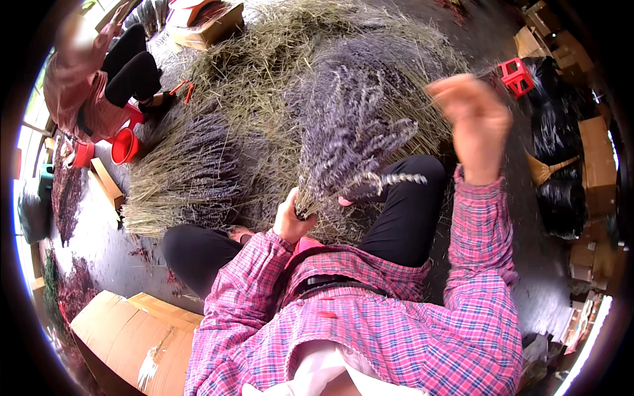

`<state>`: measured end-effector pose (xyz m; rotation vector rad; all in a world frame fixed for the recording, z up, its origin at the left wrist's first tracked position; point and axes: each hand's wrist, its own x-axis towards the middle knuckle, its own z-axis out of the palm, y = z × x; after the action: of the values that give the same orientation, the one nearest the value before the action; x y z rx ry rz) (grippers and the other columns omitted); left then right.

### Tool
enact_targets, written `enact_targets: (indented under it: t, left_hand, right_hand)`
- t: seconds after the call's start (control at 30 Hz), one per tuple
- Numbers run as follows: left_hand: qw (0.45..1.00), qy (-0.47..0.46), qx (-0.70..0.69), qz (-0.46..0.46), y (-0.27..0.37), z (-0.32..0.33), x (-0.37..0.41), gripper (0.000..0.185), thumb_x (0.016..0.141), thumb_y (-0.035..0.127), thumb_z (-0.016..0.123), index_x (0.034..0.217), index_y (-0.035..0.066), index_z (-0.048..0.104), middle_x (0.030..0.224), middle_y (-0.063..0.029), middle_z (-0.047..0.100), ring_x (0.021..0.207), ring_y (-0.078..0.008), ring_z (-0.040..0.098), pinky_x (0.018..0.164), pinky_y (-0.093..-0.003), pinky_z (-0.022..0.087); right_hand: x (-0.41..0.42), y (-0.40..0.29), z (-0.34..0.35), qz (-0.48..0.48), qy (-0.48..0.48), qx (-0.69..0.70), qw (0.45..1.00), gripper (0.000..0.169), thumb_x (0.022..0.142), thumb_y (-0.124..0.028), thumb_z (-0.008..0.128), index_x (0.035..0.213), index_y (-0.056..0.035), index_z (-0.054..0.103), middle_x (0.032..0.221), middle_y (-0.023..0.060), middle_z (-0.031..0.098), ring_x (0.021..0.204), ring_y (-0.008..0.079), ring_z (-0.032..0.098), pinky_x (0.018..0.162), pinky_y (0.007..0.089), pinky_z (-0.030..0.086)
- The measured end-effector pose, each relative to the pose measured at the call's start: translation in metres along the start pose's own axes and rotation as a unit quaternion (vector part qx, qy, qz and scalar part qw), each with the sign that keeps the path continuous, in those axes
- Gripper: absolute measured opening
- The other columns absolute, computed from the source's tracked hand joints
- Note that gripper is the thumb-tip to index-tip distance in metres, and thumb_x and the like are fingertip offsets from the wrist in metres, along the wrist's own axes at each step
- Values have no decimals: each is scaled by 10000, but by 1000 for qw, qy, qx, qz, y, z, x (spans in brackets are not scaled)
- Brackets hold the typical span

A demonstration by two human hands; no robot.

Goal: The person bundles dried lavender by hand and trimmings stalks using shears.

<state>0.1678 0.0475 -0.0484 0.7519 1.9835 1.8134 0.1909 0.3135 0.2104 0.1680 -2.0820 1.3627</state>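
My left hand grips a bunch of dried lavender by its stems, low in front of my lap. The purple flower heads fan upward and away from me, and one stem sticks out to the right. Raised to the right of the bunch is my right hand, apart from it and blurred by motion. Its fingers point left, but the blur hides whether they hold anything. Behind the bunch lies a large heap of lavender.
Another lavender pile lies left, with loose stems beyond. A seated person is at upper left near red buckets and orange-handled cutters. A cardboard box stands behind left; a red stool and black bags are right.
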Motion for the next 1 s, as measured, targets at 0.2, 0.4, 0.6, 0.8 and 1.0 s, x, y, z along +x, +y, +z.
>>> enact_targets:
  t: [0.2,0.4,0.6,0.8,1.0]
  left_hand:
    - [998,64,11,6,-9,-2,5,535,731,19,707,1213,-4,477,1022,-119,646,926,-175,620,832,-313,487]
    - [993,101,49,46,-16,1,6,643,668,31,739,1238,29,440,1009,-155,646,916,-249,657,796,-334,510]
    - [993,106,41,44,-23,2,5,669,657,44,746,1256,25,448,1054,-158,627,966,-265,644,837,-337,499]
    - [991,114,59,39,-22,2,4,667,660,57,750,1255,23,452,1049,-168,623,941,-291,648,816,-342,507]
    - [989,108,89,43,-14,1,4,628,667,61,764,1210,7,453,1017,-169,659,900,-265,672,780,-341,530]
  right_hand:
    - [-47,30,4,115,194,146,963,173,901,-125,574,1021,-6,613,745,20,569,616,78,530,553,223,468]
    - [-72,-1,80,243,-18,118,962,253,846,-30,659,1086,21,596,755,8,599,645,38,546,555,193,451]
    - [-72,11,91,159,-25,21,987,209,807,13,647,1014,6,616,820,45,646,675,73,590,585,219,471]
    - [-79,0,87,185,-92,-1,978,321,763,-26,691,1066,-3,589,887,51,634,756,62,595,570,203,471]
    - [-83,13,96,195,-13,-21,980,135,822,-84,706,878,15,633,702,48,598,582,72,547,525,218,444]
